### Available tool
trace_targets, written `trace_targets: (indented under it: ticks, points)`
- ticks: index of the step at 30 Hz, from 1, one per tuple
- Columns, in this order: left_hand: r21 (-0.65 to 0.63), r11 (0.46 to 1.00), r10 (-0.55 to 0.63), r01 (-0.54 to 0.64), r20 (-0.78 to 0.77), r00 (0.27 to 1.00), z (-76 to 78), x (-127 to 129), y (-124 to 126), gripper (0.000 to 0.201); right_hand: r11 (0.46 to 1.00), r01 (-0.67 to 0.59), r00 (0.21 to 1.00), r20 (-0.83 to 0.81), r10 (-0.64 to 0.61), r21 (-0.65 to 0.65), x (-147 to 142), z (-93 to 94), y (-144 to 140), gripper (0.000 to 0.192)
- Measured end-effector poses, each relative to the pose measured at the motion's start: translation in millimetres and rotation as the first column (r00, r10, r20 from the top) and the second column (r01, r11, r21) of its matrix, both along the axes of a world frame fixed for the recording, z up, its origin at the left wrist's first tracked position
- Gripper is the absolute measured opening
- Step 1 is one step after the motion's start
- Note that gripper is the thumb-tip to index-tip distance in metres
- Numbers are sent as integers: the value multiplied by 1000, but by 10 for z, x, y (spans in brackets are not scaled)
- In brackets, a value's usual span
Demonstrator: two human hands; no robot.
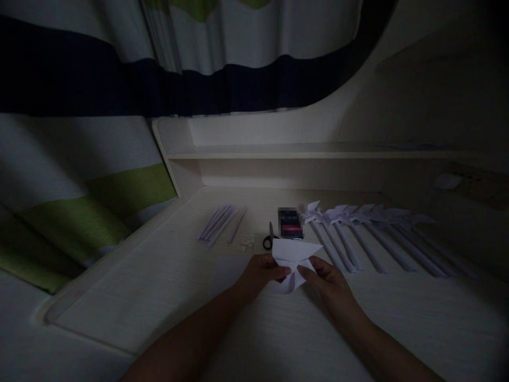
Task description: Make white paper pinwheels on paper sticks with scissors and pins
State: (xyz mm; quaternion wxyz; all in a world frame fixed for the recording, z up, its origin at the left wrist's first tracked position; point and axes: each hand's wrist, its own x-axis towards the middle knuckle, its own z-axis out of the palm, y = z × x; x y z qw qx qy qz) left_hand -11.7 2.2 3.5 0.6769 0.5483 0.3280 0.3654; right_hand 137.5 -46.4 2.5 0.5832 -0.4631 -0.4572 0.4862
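Dim light falls over a pale wooden bench (167,297), where two bare forearms come up from the near edge and converge toward the middle. At their meeting, the left hand (258,276) and the right hand (328,277) hold a folded white paper (295,253) just above the bench; each grip is pinched together on the paper's lower part, thumb and fingers clamped from either side. The paper spreads wide at the top, its long axis lying left to right, with a sharp corner pointing right and a narrower flap hanging down between the hands. Just beyond it lie black-handled scissors (269,240), blades pointing away, beside a small dark box (290,223). To the left, a bundle of thin paper sticks (220,223) lies slanted. To the right, a row of paper pinwheels (358,233) fans out, heads toward the far side. Farther back runs a low shelf (310,154), and a striped curtain (99,106) hangs behind.
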Motion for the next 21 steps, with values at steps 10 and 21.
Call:
trace_targets:
  ticks: [10,21]
  points:
    - [46,997,71,-65,-141,987,-10,20,-13,27,1000,11,1000,20,-11,16,-5,-60,17,21]
    - [58,990,137,-129,-162,977,-73,68,-53,22,998,28,976,215,-38,48,-24,-125,17,20]
